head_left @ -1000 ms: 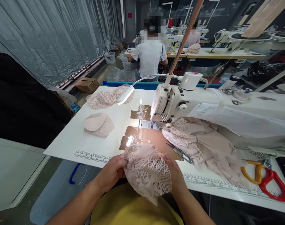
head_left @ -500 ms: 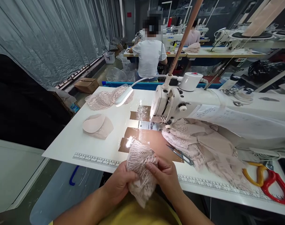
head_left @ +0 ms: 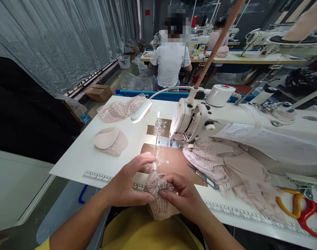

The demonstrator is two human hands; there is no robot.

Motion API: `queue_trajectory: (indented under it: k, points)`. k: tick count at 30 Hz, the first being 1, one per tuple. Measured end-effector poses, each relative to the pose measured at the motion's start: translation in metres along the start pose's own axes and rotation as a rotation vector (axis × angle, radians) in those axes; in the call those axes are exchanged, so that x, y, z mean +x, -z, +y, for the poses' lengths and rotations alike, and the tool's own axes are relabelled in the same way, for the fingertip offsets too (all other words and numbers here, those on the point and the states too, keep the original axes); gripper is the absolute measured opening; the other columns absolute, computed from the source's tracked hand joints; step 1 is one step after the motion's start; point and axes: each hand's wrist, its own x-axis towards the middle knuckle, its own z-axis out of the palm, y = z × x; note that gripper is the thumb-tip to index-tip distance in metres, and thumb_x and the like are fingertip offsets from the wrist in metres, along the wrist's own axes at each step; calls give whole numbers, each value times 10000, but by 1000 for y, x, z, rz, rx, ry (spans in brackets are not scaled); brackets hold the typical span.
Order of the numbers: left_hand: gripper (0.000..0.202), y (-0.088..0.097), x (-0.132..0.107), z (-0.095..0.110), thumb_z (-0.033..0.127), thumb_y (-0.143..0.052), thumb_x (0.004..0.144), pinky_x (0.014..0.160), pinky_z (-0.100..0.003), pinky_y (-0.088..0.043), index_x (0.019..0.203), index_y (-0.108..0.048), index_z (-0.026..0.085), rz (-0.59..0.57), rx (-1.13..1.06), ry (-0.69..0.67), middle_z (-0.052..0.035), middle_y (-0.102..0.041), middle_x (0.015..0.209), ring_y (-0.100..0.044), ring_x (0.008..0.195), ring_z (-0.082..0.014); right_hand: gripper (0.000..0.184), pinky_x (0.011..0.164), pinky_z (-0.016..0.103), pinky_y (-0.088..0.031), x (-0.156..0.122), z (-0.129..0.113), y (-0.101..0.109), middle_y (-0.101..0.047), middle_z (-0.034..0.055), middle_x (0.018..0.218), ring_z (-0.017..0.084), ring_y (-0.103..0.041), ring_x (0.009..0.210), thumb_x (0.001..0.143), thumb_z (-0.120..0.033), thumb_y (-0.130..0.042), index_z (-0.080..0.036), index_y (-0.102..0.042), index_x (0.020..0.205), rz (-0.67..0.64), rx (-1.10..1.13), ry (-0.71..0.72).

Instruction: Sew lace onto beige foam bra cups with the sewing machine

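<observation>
A crumpled pale pink lace bra cup (head_left: pixel 158 199) is held just above the table's front edge. My right hand (head_left: pixel 183 194) pinches its upper right side between thumb and fingers. My left hand (head_left: pixel 129 178) is open beside it, thumb close to the lace and fingers spread above; whether the thumb touches I cannot tell. Ahead stands a white sewing machine (head_left: pixel 189 118) with its needle area lit. A heap of pink lace and fabric (head_left: pixel 226 163) lies under the machine arm, with thread snips (head_left: pixel 203 177) at its near edge.
Cut cup pieces (head_left: pixel 111 140) and a lace bra piece (head_left: pixel 119 109) lie on the left of the white table (head_left: pixel 77 159). A lamp (head_left: pixel 141 111) leans over it. Red and yellow-handled scissors (head_left: pixel 301 208) lie at right. A person in white (head_left: pixel 172 62) sits ahead.
My left hand has let go of the lace and opened, moving up and left. My right hand keeps its hold. The lace is more bunched, and the view has shifted slightly.
</observation>
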Motion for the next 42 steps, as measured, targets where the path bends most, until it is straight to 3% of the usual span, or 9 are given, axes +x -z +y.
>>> queue_trajectory:
  k: [3,6,11,16,20,27,31,35,42]
  points:
    - [222,-7,10,1,277,-696,759,719,-256,-441,937,-633,162,-189,-30,85,-21,-574,867,-521,779,-155,85,633,230,-443,4,-3,-4,-653,-10,737,132,-582,675,850,-271,-633,-199,-651,809,29,-164,52]
    - [149,-14,12,-5,279,-653,795,596,-220,-363,799,-603,139,-205,-92,128,22,-462,711,-422,653,-109,142,627,234,-447,9,-3,-2,-642,-2,716,134,-585,667,849,-260,-621,-189,-637,727,156,-280,149]
    - [217,-13,19,-8,335,-659,805,647,-235,-379,844,-605,128,-217,-199,119,1,-493,764,-450,710,-127,152,637,240,-471,16,-4,1,-664,20,755,141,-621,699,829,-200,-618,-185,-626,677,289,-359,251]
    - [218,-8,31,-5,321,-661,815,689,-239,-389,926,-612,140,-217,-225,106,-12,-542,823,-477,754,-134,162,594,233,-469,20,-6,1,-657,8,696,136,-625,660,811,-187,-621,-188,-605,649,331,-381,234]
    - [223,-10,35,-7,351,-589,865,619,-225,-357,854,-590,129,-223,-264,169,-1,-489,757,-428,689,-114,167,569,231,-456,22,-5,2,-663,9,695,134,-618,635,799,-200,-625,-189,-602,634,335,-389,201]
    - [240,-14,41,-12,377,-597,849,623,-228,-355,807,-527,152,-245,-303,176,1,-456,761,-404,687,-117,159,574,246,-457,26,-2,12,-664,21,724,142,-578,635,795,-336,-650,-180,-674,814,199,-141,-110]
    - [243,-9,47,-10,343,-682,783,651,-224,-378,850,-557,145,-334,-428,149,-13,-497,805,-439,727,-123,188,512,226,-384,23,-8,16,-617,2,641,109,-480,560,789,-351,-654,-172,-681,735,146,-128,-112]
    - [230,-7,48,-10,351,-648,825,595,-218,-355,869,-635,126,-376,-484,176,-11,-524,741,-436,650,-106,197,494,218,-336,18,-17,18,-575,-12,602,96,-431,545,787,-347,-663,-169,-665,704,142,-133,-98]
    - [300,-31,44,-19,385,-700,779,539,-203,-342,713,-579,118,-182,-729,279,15,-493,633,-418,559,-79,273,498,217,-367,28,-14,18,-535,-24,596,90,-434,539,721,-422,-717,-162,-637,693,148,117,-206]
